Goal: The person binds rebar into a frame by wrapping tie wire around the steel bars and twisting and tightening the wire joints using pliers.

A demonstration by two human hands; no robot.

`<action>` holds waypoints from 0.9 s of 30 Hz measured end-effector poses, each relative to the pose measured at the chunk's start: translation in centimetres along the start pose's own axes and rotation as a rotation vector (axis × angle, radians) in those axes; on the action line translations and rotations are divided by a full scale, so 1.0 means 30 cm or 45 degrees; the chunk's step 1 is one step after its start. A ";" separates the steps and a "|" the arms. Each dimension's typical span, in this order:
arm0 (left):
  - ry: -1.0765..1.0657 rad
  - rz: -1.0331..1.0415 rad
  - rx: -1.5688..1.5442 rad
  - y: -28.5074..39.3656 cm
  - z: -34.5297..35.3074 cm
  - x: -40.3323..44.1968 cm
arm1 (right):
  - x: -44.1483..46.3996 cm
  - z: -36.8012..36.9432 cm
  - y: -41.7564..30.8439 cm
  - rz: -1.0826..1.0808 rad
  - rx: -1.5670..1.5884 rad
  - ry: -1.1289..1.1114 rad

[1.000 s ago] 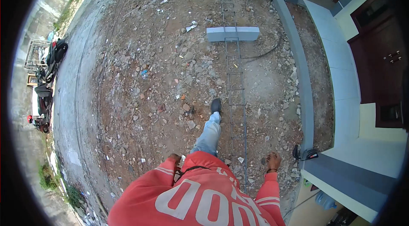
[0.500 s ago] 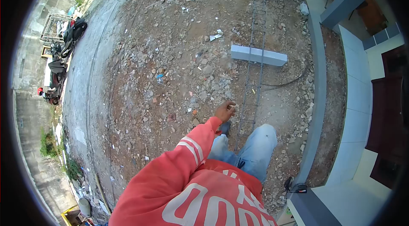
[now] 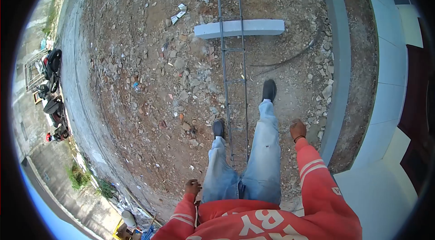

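My left hand [image 3: 193,187] hangs beside my left thigh, its fingers loosely bent with nothing seen in them. On the other side, my right hand [image 3: 298,129] is out past my right leg, curled into a loose fist, and no object shows in it. Between my feet runs a long, narrow rebar frame [image 3: 234,65] of thin steel bars with cross ties. It crosses over a pale block [image 3: 263,27] lying on the ground. Neither hand touches the frame or the block. My dark shoes stand either side of the frame, the right one farther forward.
Rubble and stones [image 3: 149,68] cover the ground. A thin bent rod or cable [image 3: 290,61] lies right of the frame. Along the right runs a raised grey concrete edge [image 3: 340,59] beside a building. Motorbikes [image 3: 53,104] stand far left. White scraps [image 3: 179,13] lie ahead.
The view has shifted forward and down, so the block and frame sit nearer. My left hand has drawn back from beside the frame to my thigh. My right hand has come into view.
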State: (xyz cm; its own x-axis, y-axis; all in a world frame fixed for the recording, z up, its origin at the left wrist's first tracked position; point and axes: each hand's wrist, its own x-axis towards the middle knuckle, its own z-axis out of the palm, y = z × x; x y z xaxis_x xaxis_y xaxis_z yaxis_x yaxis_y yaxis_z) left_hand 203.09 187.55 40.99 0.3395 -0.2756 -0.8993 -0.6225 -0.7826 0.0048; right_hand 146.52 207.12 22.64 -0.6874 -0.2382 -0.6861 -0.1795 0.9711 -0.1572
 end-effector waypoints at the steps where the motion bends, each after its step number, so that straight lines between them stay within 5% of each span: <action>1: 0.005 -0.003 0.573 -0.008 0.052 -0.101 | 0.169 0.002 -0.031 -0.031 -0.032 -0.036; 2: 0.044 0.392 1.066 -0.214 0.044 -0.060 | 0.305 -0.047 -0.116 -0.139 -0.150 -0.041; 4: -0.288 0.163 0.569 -0.380 0.087 -0.100 | 0.600 -0.060 -0.227 -0.227 -0.369 -0.119; 10: -0.022 -0.325 0.540 -0.221 0.287 -0.360 | 1.352 0.207 -0.236 -0.771 -1.068 0.155; 15: 0.009 -0.450 0.500 -0.192 0.355 -0.414 | 1.513 0.375 -0.152 -0.757 -1.337 0.152; 19: 0.023 -0.422 0.420 -0.215 0.408 -0.415 | 1.498 0.340 -0.041 -0.851 -1.304 -0.142; 22: 0.044 -0.346 0.330 -0.266 0.446 -0.397 | 1.496 0.229 0.058 -1.022 -1.046 -0.167; 27: 0.132 -0.106 0.007 -0.406 0.516 -0.309 | 1.245 -0.188 -0.126 -0.977 -0.989 -0.063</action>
State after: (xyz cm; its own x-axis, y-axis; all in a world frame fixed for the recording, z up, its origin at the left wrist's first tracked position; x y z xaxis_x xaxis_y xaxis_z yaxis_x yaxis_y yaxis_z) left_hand 196.60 208.27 42.51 0.4610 -0.2665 -0.8464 -0.5932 -0.8019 -0.0706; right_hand 117.57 194.46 1.62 -0.1768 -0.7587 -0.6270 -0.9553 0.2855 -0.0761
